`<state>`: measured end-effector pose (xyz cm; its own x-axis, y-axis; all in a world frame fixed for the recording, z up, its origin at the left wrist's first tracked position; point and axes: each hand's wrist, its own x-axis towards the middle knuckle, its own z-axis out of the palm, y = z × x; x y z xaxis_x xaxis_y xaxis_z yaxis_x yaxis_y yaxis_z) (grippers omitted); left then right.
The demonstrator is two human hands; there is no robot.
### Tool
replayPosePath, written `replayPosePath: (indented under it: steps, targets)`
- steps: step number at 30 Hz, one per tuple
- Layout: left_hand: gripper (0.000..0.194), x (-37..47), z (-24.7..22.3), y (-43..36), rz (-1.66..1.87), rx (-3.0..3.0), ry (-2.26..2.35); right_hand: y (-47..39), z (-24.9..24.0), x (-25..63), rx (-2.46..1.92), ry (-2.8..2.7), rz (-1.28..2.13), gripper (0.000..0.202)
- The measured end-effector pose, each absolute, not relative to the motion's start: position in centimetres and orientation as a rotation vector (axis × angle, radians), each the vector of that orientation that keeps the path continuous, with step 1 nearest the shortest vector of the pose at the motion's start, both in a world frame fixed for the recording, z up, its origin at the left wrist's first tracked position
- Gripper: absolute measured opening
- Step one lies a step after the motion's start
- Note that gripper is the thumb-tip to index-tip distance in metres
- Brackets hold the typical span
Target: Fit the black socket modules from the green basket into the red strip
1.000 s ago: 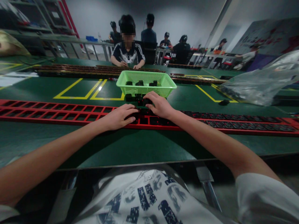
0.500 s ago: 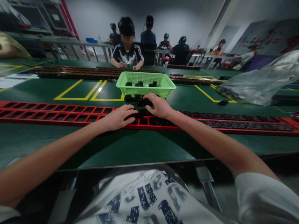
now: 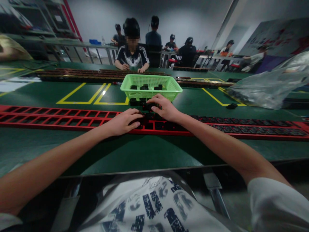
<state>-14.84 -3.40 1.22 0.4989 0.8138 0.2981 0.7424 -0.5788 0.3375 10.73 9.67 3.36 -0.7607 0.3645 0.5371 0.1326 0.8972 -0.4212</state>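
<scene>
Item 1: red slotted tray, laid lengthwise along the near edge of the green table, two rows of slots, presumably set there so both forearms reach it over that edge. Towards the table's right end the slots carry black parts; towards the left end the table's green shows through them.

Item 2: left hand, palm down at the tray's middle, fingertips and thumb at a dark part among the slots. Possibly it steadies the tray; whether it grips anything cannot be told.

Item 3: right hand, just beyond the tray on the far-edge side, thumb and fingers pinching a black piece. The fingertip hold probably suits so small an object and leaves its side free to turn.

Item 4: light-green mesh basket, between the tray and the far edge, a few black pieces inside; apparently kept central for short reach from either hand.

Item 5: loose black pieces, lined up against the basket's near wall, seemingly closer to hand than those within.

Item 6: clear plastic bag, towards the table's right end; one black piece lies beside it.

Item 7: long dark strips, bundled parallel to the far edge, where a co-worker sits.
</scene>
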Motion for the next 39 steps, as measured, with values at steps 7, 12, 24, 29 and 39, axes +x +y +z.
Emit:
replayPosePath:
  steps: [7,12,24,29,39]
  targets:
    - [0.046,-14.9,1.3,-3.5,0.628,2.584,1.332,7.3,4.0,10.8,-0.316,-2.427,0.729,0.027]
    - [0.048,-14.9,1.5,-3.5,0.631,2.570,1.324,7.0,3.6,10.6,-0.198,-2.493,0.742,0.027]
    - [0.048,-14.9,1.4,-3.4,0.625,2.576,1.316,6.8,3.0,10.6,-0.056,-2.539,0.480,0.018]
    - [0.048,-14.9,1.4,-3.3,0.624,2.572,1.321,7.0,3.0,10.4,-0.145,-2.561,0.574,0.019]
    - [0.045,-14.9,1.3,-3.4,0.635,2.580,1.308,7.2,2.8,10.3,-0.116,-2.607,0.603,0.024]
